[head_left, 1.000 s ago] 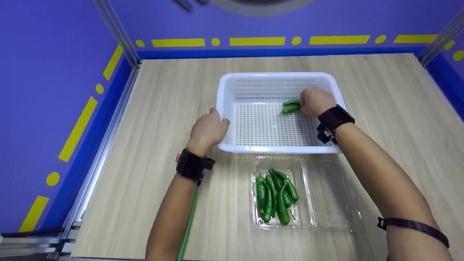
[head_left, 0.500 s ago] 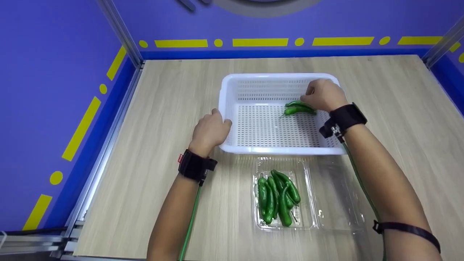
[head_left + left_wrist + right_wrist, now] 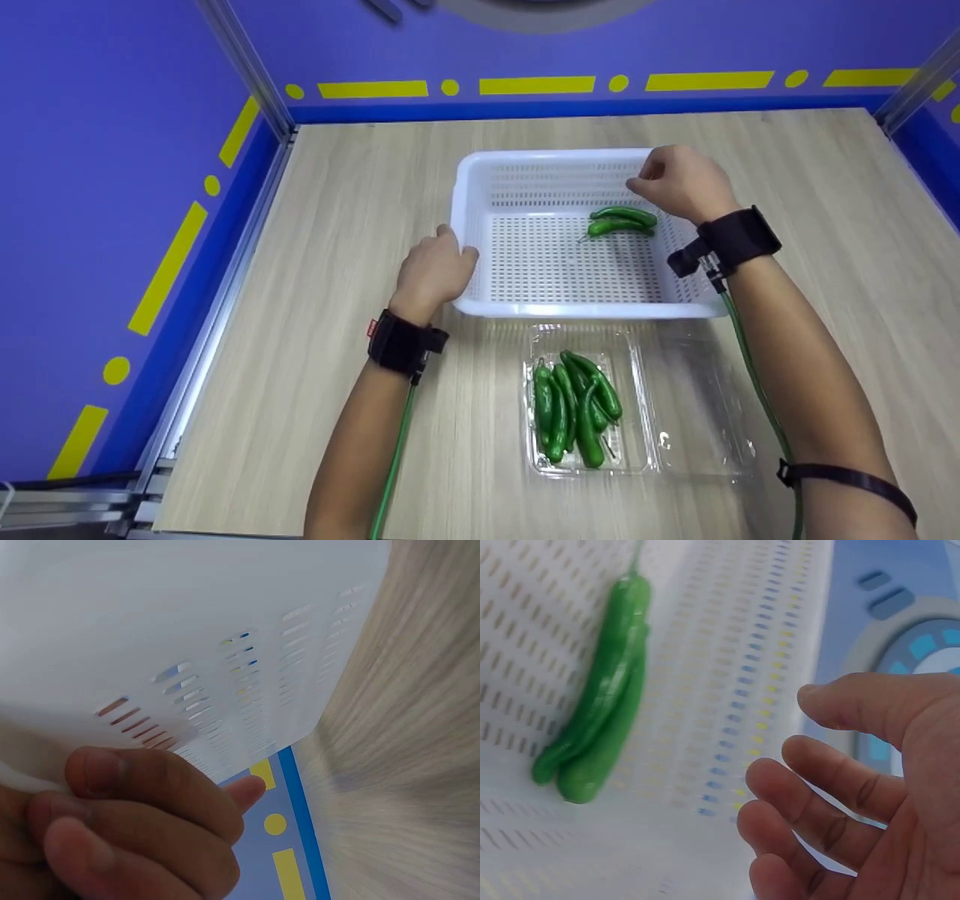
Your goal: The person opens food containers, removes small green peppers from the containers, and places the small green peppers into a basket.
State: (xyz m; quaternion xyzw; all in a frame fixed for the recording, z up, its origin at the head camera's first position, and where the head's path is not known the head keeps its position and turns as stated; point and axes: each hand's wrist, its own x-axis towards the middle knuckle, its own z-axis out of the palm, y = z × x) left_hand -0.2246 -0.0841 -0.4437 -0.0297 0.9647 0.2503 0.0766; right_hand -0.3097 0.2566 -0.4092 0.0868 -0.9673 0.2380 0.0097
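Note:
A white perforated plastic basket (image 3: 592, 309) stands in the middle of the table, with two green chili peppers (image 3: 621, 221) lying side by side towards its right end. My left hand (image 3: 433, 268) grips the basket's left rim; in the left wrist view its fingers (image 3: 161, 787) curl around the edge from outside. Over the back right corner, above the peppers, is my right hand (image 3: 688, 184), holding nothing. The right wrist view shows its fingers (image 3: 817, 787) loosely bent and apart from the peppers (image 3: 604, 697). Several more green chili peppers (image 3: 574, 409) lie in a clear plastic clamshell box (image 3: 634, 450) in front.
The clamshell's clear lid (image 3: 701, 420) lies folded open to the right, partly under the right forearm. Blue panels (image 3: 547, 45) with yellow markings wall off the back and left of the wooden table (image 3: 360, 195). A green cable (image 3: 394, 457) runs along the left forearm.
My right hand has let go of the two peppers and risen towards the back right, leaving them on the basket's floor. My left hand keeps its place on the rim.

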